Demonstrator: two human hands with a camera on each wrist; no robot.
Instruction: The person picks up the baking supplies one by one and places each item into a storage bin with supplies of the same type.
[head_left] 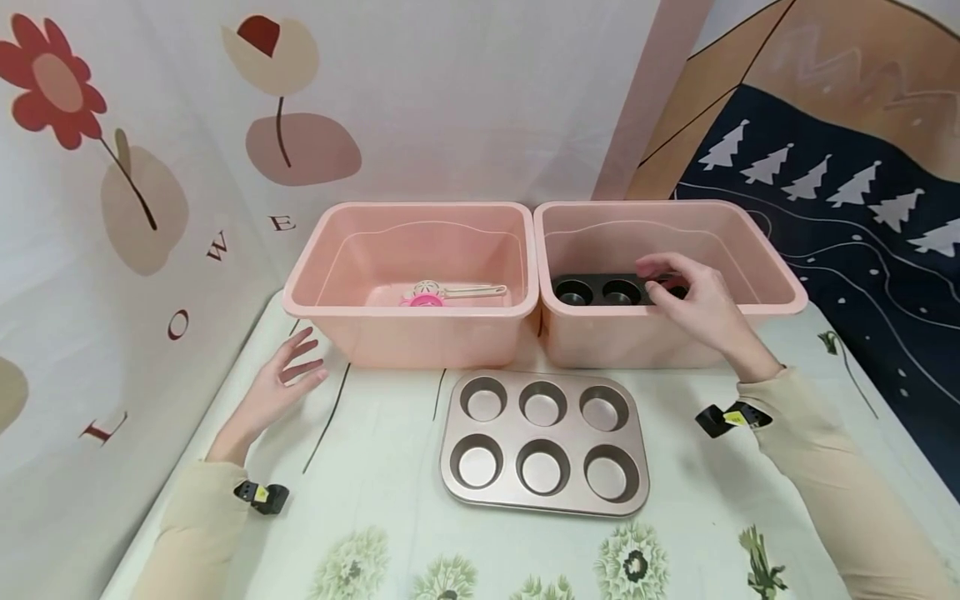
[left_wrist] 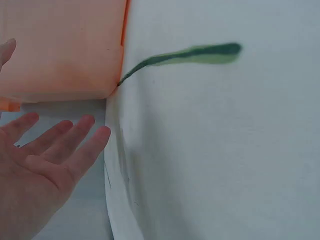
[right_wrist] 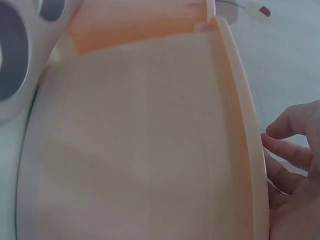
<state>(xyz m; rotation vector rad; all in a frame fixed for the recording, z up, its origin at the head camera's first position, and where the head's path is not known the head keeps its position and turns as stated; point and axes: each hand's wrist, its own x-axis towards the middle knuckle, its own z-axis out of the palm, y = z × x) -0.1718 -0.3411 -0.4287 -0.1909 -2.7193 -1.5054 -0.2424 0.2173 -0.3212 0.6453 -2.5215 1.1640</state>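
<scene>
My right hand [head_left: 701,304] is over the front rim of the right pink bin [head_left: 765,309], fingers bent loosely above its contents. In the right wrist view the fingers [right_wrist: 292,150] curve beyond the bin's rim, with nothing seen between them. Inside that bin lies a dark muffin pan [head_left: 597,287], its right part covered by the hand, and a bit of something reddish shows there. My left hand [head_left: 277,387] hovers with fingers spread beside the left pink bin [head_left: 412,342], holding nothing. A grey-brown six-cup muffin pan [head_left: 543,425] lies on the table before the bins.
In the left bin are a pale-handled utensil with a slotted round head [head_left: 472,292] and a bright pink item [head_left: 426,300]. The bins stand side by side against a hanging printed cloth [head_left: 450,100]. A flower-patterned cloth [head_left: 375,483] covers the table.
</scene>
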